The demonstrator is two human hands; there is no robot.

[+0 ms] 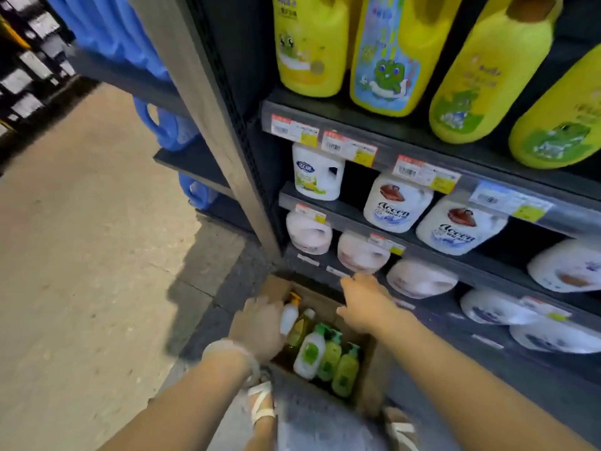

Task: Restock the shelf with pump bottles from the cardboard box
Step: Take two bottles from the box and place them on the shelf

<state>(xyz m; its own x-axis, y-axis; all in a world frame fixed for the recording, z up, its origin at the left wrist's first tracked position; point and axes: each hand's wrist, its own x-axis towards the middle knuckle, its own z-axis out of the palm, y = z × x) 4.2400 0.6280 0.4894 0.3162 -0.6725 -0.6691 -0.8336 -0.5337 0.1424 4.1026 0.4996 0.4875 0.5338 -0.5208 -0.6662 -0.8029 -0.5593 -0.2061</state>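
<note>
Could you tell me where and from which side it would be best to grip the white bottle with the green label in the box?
Probably grip the white bottle around its upper body, just below the green pump, coming from above. It stands upright in the cardboard box, packed against green bottles on its right, so its lower sides are closed in.

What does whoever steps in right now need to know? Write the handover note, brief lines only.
Left hand: closed around a white pump bottle with an orange pump, still in the cardboard box.
Right hand: open, empty, over the box's far edge by the lowest shelf.
Box: on the floor at the shelf's foot, holding green pump bottles and an amber one.
Done: none of these bottles visible on the shelves.
Left: lift the bottles out and shelve them.
</note>
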